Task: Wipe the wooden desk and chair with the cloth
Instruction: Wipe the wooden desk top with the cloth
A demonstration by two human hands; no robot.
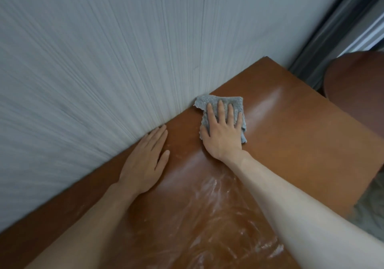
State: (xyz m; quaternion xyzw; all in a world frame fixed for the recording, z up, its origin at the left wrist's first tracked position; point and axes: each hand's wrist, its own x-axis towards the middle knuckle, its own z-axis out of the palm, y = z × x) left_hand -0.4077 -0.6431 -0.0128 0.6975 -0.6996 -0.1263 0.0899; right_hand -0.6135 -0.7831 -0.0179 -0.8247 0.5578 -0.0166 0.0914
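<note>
You will find no legible text in this view: no labels, brands, numbers or signs. Checked surfaces: the wooden desk [291,123] top shows only grain, glare and pale smears; the grey cloth [220,104] carries no tag or print; the ribbed white wall [93,61] is unmarked; the chair [357,90] at the right edge shows no lettering.

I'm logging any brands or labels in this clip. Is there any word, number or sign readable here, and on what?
None. The cloth under the right hand, the wooden desk, the wall and the chair carry no visible text; the left hand lies flat on bare wood.
</note>
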